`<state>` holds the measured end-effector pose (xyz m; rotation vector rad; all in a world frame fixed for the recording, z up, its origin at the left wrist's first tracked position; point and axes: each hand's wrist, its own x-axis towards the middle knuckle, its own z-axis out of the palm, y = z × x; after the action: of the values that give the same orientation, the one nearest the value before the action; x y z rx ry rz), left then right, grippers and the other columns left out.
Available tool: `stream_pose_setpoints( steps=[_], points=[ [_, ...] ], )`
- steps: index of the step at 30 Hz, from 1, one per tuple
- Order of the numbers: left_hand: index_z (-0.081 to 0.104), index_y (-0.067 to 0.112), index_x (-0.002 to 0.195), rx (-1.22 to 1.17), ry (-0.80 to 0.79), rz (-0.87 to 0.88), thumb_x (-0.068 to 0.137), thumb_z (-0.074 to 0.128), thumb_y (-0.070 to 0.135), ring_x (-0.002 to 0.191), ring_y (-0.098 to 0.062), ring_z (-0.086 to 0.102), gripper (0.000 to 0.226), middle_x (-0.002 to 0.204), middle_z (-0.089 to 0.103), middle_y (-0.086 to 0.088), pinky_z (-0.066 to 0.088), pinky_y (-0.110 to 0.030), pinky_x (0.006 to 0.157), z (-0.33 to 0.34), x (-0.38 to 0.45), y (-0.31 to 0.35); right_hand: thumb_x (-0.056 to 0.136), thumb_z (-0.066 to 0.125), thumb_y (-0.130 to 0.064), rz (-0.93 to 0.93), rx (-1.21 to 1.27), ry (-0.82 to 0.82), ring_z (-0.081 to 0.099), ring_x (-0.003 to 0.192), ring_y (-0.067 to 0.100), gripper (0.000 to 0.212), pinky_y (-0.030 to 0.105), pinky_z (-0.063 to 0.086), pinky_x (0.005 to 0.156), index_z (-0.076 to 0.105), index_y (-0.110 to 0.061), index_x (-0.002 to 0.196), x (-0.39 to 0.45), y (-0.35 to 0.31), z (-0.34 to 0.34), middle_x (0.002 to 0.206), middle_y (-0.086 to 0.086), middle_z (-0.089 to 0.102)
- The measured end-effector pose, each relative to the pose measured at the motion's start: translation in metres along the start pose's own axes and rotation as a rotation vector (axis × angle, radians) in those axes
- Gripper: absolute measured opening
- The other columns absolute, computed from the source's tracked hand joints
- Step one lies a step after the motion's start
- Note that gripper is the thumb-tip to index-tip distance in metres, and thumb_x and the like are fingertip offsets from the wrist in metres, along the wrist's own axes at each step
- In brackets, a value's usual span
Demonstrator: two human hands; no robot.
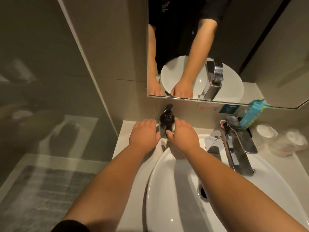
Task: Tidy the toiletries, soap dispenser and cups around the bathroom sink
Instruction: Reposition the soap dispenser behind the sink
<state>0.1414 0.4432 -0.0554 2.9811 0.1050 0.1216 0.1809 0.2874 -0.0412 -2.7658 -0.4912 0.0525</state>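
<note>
A black pump soap dispenser (165,122) stands upright at the back left of the white counter (124,139), against the wall below the mirror. My right hand (184,133) wraps it from the right, with the thumb across its lower front. My left hand (143,133) lies palm down on its left side, fingers spread, and only the thumb touches the bottle. At the far right, two plastic-wrapped cups (265,131) (291,140) lie on the counter. A blue packet (252,114) leans against the wall behind the tap.
The white basin (150,181) fills the lower middle, with both forearms reaching across it. A chrome tap (237,148) rises at its right rim. The mirror (267,47) hangs above the counter. A glass shower partition (50,97) closes off the left.
</note>
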Motion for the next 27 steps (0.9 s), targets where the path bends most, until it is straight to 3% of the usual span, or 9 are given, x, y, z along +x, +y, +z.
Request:
stream_pose_setpoints(
  steps=[8, 11, 14, 18, 23, 27],
  points=[
    [0.042, 0.015, 0.134, -0.179, -0.001, -0.012, 0.096, 0.044, 0.024, 0.113, -0.025, 0.052, 0.039, 0.126, 0.057, -0.006, 0.042, -0.037, 0.094, 0.007, 0.029, 0.011, 0.091, 0.054, -0.037, 0.038, 0.072, 0.043, 0.056, 0.101, 0.028, 0.041, 0.037, 0.046, 0.080, 0.045, -0.017, 0.126, 0.014, 0.008, 0.010, 0.114, 0.009, 0.059],
    [0.044, 0.016, 0.131, -0.285, -0.006, -0.038, 0.098, 0.045, 0.027, 0.101, -0.026, 0.057, 0.035, 0.118, 0.062, -0.008, 0.045, -0.035, 0.078, 0.013, 0.031, 0.018, 0.093, 0.054, -0.032, 0.053, 0.105, 0.035, 0.058, 0.103, 0.030, 0.047, 0.038, 0.048, 0.080, 0.041, -0.017, 0.135, 0.020, 0.016, 0.009, 0.119, 0.011, 0.059],
    [0.044, 0.017, 0.131, -0.354, 0.000, -0.103, 0.097, 0.047, 0.032, 0.098, -0.027, 0.059, 0.037, 0.117, 0.063, -0.007, 0.044, -0.034, 0.072, 0.018, 0.030, 0.024, 0.095, 0.053, -0.027, 0.076, 0.151, 0.009, 0.058, 0.110, 0.032, 0.056, 0.039, 0.048, 0.084, 0.032, -0.015, 0.145, 0.024, 0.021, 0.008, 0.128, 0.012, 0.058],
    [0.048, 0.021, 0.127, -0.435, 0.010, -0.142, 0.096, 0.050, 0.035, 0.100, -0.024, 0.061, 0.034, 0.119, 0.064, -0.002, 0.051, -0.037, 0.078, 0.021, 0.031, 0.025, 0.093, 0.055, -0.024, 0.133, 0.240, 0.027, 0.059, 0.109, 0.032, 0.057, 0.038, 0.048, 0.083, 0.032, -0.016, 0.145, 0.020, 0.023, 0.010, 0.127, 0.011, 0.061],
    [0.041, 0.019, 0.138, -0.462, -0.006, -0.178, 0.095, 0.051, 0.037, 0.110, -0.026, 0.058, 0.047, 0.129, 0.058, -0.005, 0.049, -0.038, 0.085, 0.020, 0.033, 0.024, 0.091, 0.059, -0.030, 0.191, 0.312, 0.023, 0.058, 0.115, 0.031, 0.061, 0.038, 0.047, 0.088, 0.032, -0.018, 0.145, 0.020, 0.022, 0.010, 0.129, 0.009, 0.061],
    [0.043, 0.024, 0.137, -0.479, -0.013, -0.139, 0.096, 0.051, 0.034, 0.104, -0.024, 0.060, 0.043, 0.122, 0.063, -0.003, 0.050, -0.035, 0.080, 0.021, 0.036, 0.027, 0.090, 0.060, -0.028, 0.188, 0.340, 0.032, 0.062, 0.105, 0.030, 0.053, 0.037, 0.049, 0.081, 0.040, -0.020, 0.138, 0.021, 0.023, 0.011, 0.120, 0.007, 0.066]
  ],
)
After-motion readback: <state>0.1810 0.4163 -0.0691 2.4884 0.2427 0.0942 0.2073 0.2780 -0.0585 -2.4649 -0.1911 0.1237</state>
